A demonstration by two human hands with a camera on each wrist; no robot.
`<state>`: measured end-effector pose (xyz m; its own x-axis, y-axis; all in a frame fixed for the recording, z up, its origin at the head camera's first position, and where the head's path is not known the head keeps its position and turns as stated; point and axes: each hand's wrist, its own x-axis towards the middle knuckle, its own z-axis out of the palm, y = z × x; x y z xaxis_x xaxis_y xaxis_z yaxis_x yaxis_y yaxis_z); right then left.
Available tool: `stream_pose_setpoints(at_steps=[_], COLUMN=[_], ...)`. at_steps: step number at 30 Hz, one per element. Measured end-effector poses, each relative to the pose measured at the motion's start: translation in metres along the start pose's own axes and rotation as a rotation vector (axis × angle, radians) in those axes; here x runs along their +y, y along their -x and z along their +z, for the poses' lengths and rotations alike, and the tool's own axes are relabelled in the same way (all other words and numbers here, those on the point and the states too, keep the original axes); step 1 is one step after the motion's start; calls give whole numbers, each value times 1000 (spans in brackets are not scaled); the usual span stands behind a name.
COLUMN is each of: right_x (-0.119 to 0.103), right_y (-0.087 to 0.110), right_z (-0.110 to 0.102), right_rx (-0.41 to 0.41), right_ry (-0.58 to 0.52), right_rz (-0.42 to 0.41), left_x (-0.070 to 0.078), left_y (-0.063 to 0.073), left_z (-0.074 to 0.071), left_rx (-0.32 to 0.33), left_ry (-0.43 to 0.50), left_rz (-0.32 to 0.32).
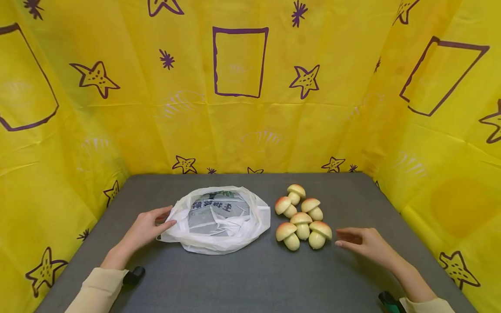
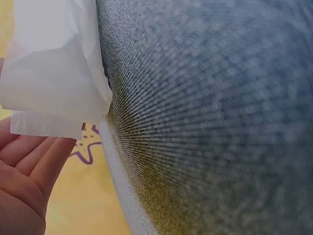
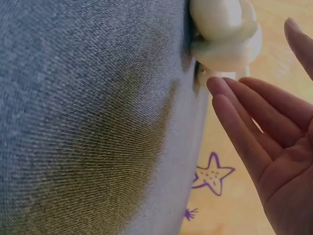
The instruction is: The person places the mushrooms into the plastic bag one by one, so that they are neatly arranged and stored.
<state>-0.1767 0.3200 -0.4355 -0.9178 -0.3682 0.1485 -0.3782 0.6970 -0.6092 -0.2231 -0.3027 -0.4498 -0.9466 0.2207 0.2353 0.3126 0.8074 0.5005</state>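
A white plastic bag point(image 1: 258, 221) with dark printing lies on the grey table, its mouth spread wide. At its left edge, my left hand point(image 1: 145, 228) touches the plastic with thumb and fingers parted. In the left wrist view a flap of the bag point(image 2: 54, 73) covers the fingertips of that hand point(image 2: 24, 186). Several toy mushrooms point(image 1: 301, 224) with cream stems and reddish-yellow caps lie grouped to the right of the bag. Just right of them, my right hand point(image 1: 365, 245) holds nothing, its fingers loosely extended. The right wrist view shows its fingertips close to the nearest mushrooms point(image 3: 215, 22).
The grey table point(image 1: 235, 282) stretches in front of the bag and mushrooms. Yellow cloth point(image 1: 242, 130) with purple stars and outlined shapes hangs behind the table and along both sides. A dark wrist device point(image 1: 134, 275) sits by the left sleeve, another point(image 1: 391, 301) by the right.
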Motion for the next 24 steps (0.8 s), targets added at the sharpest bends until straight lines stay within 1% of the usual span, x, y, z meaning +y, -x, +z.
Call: stream_pose_setpoints(at_steps=[6, 13, 17, 24], right_x=[2, 1, 2, 5], right_y=[0, -1, -2, -4], right_z=[2, 6, 9, 13], right_rx=[-40, -75, -91, -98], right_ry=[-26, -22, -28, 14], right_rz=[-15, -25, -35, -49], left_x=[-1, -1, -1, -1], left_y=[0, 1, 1, 1], left_z=[0, 1, 1, 1], left_rx=[-8, -19, -29, -28], left_ry=[24, 63, 67, 72], left_rz=[-22, -35, -42, -42])
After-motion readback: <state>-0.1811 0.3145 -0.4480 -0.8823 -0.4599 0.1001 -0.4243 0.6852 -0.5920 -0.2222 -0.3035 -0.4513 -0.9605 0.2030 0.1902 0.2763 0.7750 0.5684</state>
